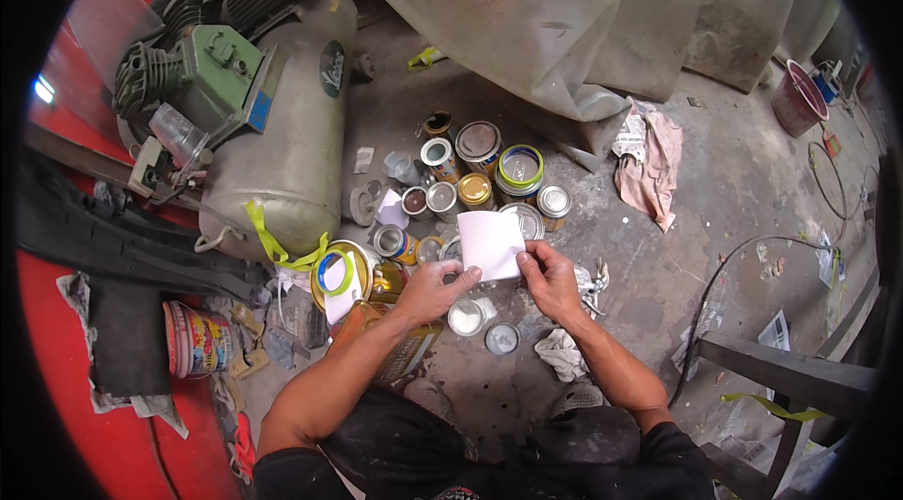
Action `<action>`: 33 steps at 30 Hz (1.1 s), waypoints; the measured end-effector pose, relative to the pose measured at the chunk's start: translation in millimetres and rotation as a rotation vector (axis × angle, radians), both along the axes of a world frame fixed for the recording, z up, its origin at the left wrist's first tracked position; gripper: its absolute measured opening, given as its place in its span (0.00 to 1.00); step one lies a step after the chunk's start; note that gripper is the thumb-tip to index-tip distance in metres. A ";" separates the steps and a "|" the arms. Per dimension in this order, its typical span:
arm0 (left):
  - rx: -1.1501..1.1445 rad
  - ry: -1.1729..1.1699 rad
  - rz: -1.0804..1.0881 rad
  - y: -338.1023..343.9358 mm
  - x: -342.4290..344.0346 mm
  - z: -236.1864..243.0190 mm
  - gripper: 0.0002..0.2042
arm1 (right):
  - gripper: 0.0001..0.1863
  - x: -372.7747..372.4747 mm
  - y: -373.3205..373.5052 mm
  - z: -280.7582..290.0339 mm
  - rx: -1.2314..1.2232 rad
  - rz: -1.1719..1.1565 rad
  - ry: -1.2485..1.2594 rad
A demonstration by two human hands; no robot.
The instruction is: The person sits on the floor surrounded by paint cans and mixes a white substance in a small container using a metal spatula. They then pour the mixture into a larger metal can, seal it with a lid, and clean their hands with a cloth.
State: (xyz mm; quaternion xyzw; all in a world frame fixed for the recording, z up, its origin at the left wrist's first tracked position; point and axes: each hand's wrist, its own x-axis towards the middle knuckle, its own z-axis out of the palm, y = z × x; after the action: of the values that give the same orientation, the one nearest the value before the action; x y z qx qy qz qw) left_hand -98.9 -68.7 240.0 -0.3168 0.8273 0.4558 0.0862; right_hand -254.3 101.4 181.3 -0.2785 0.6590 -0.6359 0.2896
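Between my two hands is a white, slightly curved sheet of paper (492, 244). My left hand (442, 288) pinches its lower left corner, thumb on top. At the lower right edge, my right hand (548, 274) grips it the same way. Beneath and beyond the sheet, several paint cans (478, 142) stand grouped on the concrete floor, one with a yellow-green ring (520, 166) on its rim. Just below my hands sit an open tin of white material (466, 317) and a small round lid or tin (502, 338). A crumpled white rag (562, 354) lies by my right forearm.
A grey air compressor (282, 161) with a green pump stands at the left. Translucent plastic sheeting (564, 1) hangs at the back. A pink cloth (649, 166), a dark red bucket (800, 100) and a black hose (720, 284) are on the right. A metal frame (790, 373) stands nearby.
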 end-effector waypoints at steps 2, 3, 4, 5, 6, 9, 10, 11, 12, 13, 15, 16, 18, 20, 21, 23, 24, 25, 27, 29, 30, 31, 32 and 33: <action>-0.001 -0.005 0.008 -0.4 0.3 1.4 0.21 | 0.09 0.7 -0.3 0.9 0.006 0.023 0.059; -0.001 -0.008 0.012 -0.6 0.6 1.6 0.21 | 0.09 0.0 -0.5 0.3 0.012 0.002 0.054; 0.000 0.019 0.022 -1.3 2.4 -2.0 0.20 | 0.09 -2.1 -0.7 -1.6 0.017 -0.018 0.048; 0.002 0.050 0.028 -2.5 3.4 -9.7 0.19 | 0.10 -6.6 0.1 -3.9 0.024 -0.042 0.045; 0.005 0.079 0.035 -3.4 4.0 -14.7 0.19 | 0.10 -14.0 0.2 -11.7 -0.003 -0.110 0.049; -0.013 0.049 0.014 -7.6 7.9 -21.7 0.17 | 0.10 -48.8 -1.1 -37.1 -0.060 -0.301 0.060; -0.009 0.072 0.017 -7.5 10.9 -22.7 0.19 | 0.10 -61.9 -2.9 -40.4 -0.064 -0.357 0.065; -0.006 0.100 0.009 -7.9 9.7 -23.0 0.21 | 0.10 -71.8 -4.0 -42.6 -0.070 -0.423 0.074; -0.003 0.127 0.002 -8.1 8.6 -23.0 0.23 | 0.11 -75.4 -6.7 -47.1 -0.030 -0.407 0.107; 0.027 0.122 0.013 -8.0 7.6 -21.8 0.23 | 0.11 -77.0 -10.8 -52.2 0.009 -0.390 0.139; 0.087 0.107 0.027 -6.4 3.0 -17.3 0.23 | 0.13 -74.8 -18.0 -65.3 0.073 -0.336 0.209; 0.075 0.097 0.023 -6.2 0.8 -14.7 0.22 | 0.14 -70.2 -23.2 -71.5 0.131 -0.343 0.264; 0.057 0.075 0.028 -4.9 1.0 -9.3 0.22 | 0.15 -56.5 -33.4 -71.0 0.254 -0.341 0.370; -0.031 -0.035 -0.056 -4.7 -0.3 6.6 0.20 | 0.19 -56.7 -28.8 -72.7 0.355 -0.366 0.563; -0.075 -0.088 -0.099 -5.3 -0.4 12.3 0.20 | 0.20 -58.2 -26.0 -76.8 0.304 -0.450 0.696; -0.285 0.006 -0.208 -15.2 13.4 3.1 0.18 | 0.23 -59.8 -16.9 -74.7 0.253 -0.522 0.787; -0.386 0.059 -0.259 -14.7 14.8 5.4 0.18 | 0.23 -61.3 -11.2 -63.7 0.231 -0.452 0.732; -0.363 -0.006 -0.241 -12.6 17.0 11.4 0.16 | 0.22 -63.2 -5.3 -51.7 0.210 -0.385 0.677; -0.355 -0.068 -0.304 -14.9 14.2 15.5 0.16 | 0.22 -65.1 4.6 -5.4 0.237 -0.154 0.574; -0.432 -0.087 -0.351 -12.7 16.3 14.5 0.10 | 0.20 -59.8 2.5 40.9 0.267 0.261 0.681; -0.447 -0.093 -0.370 -12.2 16.7 14.9 0.10 | 0.19 -54.2 -2.5 51.2 0.273 0.466 0.713; -0.461 -0.101 -0.385 -11.7 16.4 15.0 0.09 | 0.23 -50.4 -12.3 42.0 0.344 0.757 0.799; -0.481 -0.108 -0.393 -12.5 17.5 18.3 0.09 | 0.25 -39.7 -22.1 41.4 0.392 0.861 0.796; -0.493 -0.097 -0.374 -8.8 12.4 23.4 0.09 | 0.27 -31.7 -29.7 41.7 0.449 0.963 0.798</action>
State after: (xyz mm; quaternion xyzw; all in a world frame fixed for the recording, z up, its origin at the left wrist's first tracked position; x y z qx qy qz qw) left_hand -86.6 -77.5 263.4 -0.1921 0.9517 0.2022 0.1286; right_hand -286.0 71.7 223.0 -0.6888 0.6341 -0.1307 0.3262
